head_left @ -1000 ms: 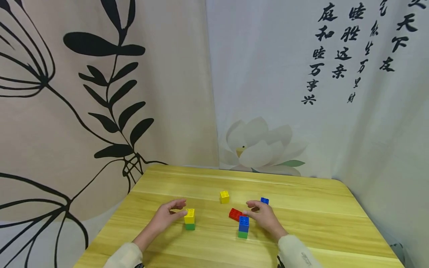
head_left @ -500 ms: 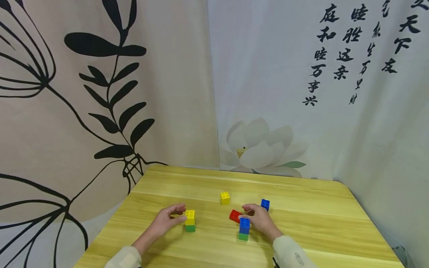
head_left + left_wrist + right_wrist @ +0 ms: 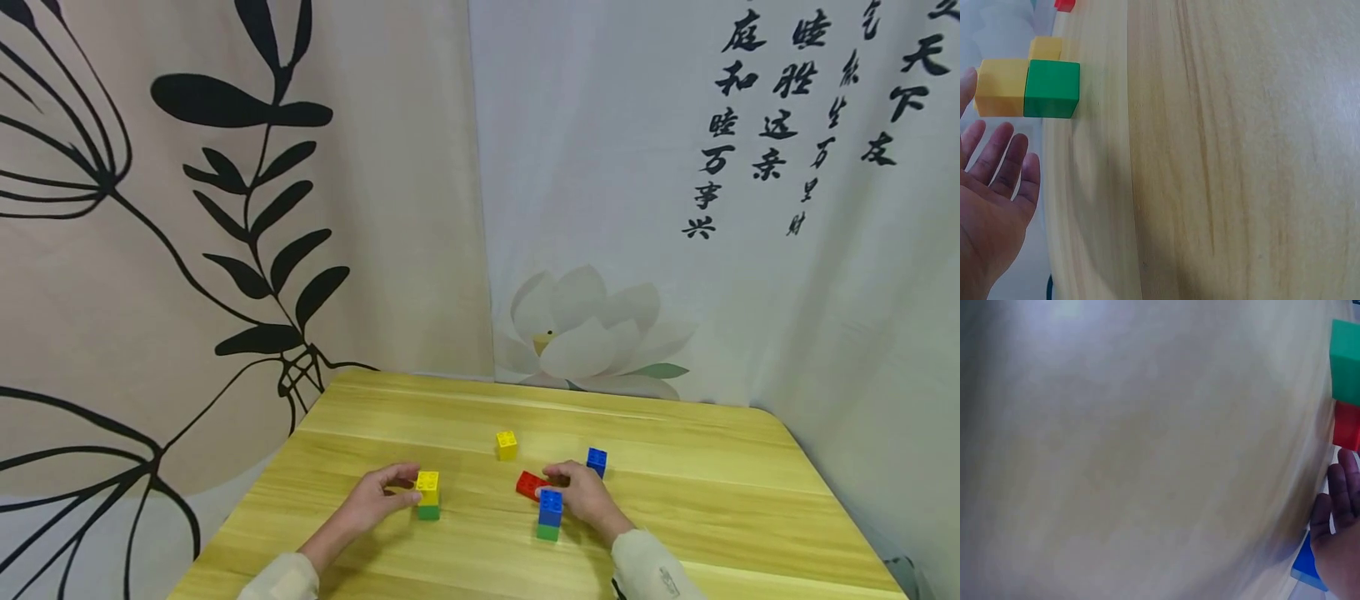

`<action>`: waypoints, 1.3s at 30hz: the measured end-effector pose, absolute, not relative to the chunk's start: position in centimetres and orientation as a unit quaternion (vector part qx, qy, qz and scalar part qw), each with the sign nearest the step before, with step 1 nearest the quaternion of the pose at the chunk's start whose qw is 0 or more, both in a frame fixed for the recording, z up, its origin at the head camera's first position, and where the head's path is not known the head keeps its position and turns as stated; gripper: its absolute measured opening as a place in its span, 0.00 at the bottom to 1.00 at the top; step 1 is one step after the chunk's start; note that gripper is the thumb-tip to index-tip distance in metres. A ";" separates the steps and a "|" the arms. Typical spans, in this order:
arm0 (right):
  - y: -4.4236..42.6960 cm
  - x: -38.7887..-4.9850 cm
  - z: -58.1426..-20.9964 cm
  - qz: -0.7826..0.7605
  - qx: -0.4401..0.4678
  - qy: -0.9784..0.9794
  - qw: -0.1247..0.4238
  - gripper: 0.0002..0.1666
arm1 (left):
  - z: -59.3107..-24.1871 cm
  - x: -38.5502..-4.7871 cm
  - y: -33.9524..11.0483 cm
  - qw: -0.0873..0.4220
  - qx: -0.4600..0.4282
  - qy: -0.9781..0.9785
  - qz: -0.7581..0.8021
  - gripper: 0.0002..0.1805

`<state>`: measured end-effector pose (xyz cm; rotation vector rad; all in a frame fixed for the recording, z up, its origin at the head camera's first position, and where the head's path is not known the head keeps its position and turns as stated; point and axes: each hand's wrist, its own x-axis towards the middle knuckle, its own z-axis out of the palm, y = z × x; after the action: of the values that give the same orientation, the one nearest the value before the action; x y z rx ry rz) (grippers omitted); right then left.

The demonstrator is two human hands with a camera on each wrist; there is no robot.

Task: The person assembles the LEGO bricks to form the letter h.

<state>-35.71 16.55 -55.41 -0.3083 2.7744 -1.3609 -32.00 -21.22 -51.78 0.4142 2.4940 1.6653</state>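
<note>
In the head view, a yellow block sits on a green block. My left hand is at its left side, thumb tip at the yellow block and fingers relaxed; in the left wrist view the fingers of the left hand hold nothing. A blue block stands on another green block. Behind it lies a red block, partly covered by my right hand, whose thumb is near the blue block's top. In the right wrist view, the right hand has loosely extended fingers beside the red block.
A single yellow block stands farther back on the wooden table. Another blue block is just behind my right hand. Printed curtains hang beyond the table's back edge.
My right hand has shifted slightly left and down, closer to the blue and green stack. My left hand has lowered a little beside the yellow and green stack. The blocks look unmoved on the table.
</note>
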 end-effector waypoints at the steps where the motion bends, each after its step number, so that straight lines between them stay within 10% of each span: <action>1: 16.5 -35.7 -55.4 -0.434 -0.101 0.895 0.018 0.24 | -51.8 -32.0 -21.2 0.057 0.137 0.823 0.548 0.30; 39: 18.4 -35.0 -54.7 -0.423 -0.118 0.898 0.015 0.16 | -52.3 -32.2 -21.2 0.061 0.153 0.835 0.526 0.28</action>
<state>-35.04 18.43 -54.68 -0.3679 2.7962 -1.3168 -32.18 -21.16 -52.30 0.4619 2.5255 1.5912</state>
